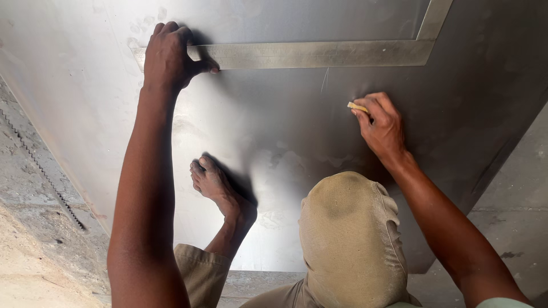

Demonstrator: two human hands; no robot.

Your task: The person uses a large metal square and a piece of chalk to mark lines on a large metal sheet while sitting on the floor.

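Note:
A large grey metal sheet [274, 131] lies flat on the floor. On its far part rests a steel framing square [319, 54], its long arm running left to right and its short arm going up at the right. My left hand [168, 54] presses down on the square's left end. My right hand [381, 124] pinches a small pale marking piece [357, 106] against the sheet, just below the square. My bare foot [211, 179] stands on the sheet and my bent knee [348, 222] in khaki cloth is in front.
Rough concrete floor [34, 228] lies to the left, with a toothed strip [40, 168] running along it. More concrete floor [514, 211] shows at the right beyond the sheet's edge.

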